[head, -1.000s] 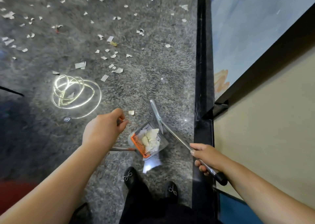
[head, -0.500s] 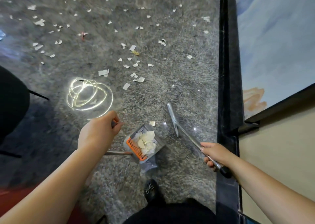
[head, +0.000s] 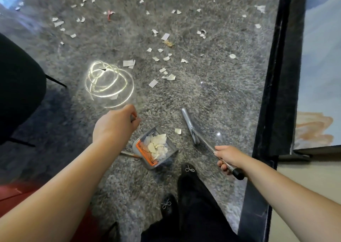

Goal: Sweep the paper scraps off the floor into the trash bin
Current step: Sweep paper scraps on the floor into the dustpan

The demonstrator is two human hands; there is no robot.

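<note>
Broom (head: pixel 199 134) runs diagonally, head far-left, gripped by right hand (head: pixel 227 157); left hand (head: pixel 116 125) grips dustpan handle (head: pixel 133 118)

We see a polished grey speckled stone floor (head: pixel 212 94) filling most of the view. A bright looping reflection of a ceiling light (head: pixel 108 84) sits on it, left of centre. A glossy black border strip (head: pixel 276 75) runs near to far along the right. Beyond it, a pale blue painted panel with an orange patch (head: pixel 321 66). Beige wall (head: pixel 304 186) near right. Dark round chair (head: pixel 18 87) at left edge, red surface (head: pixel 11 192) near left.
</note>
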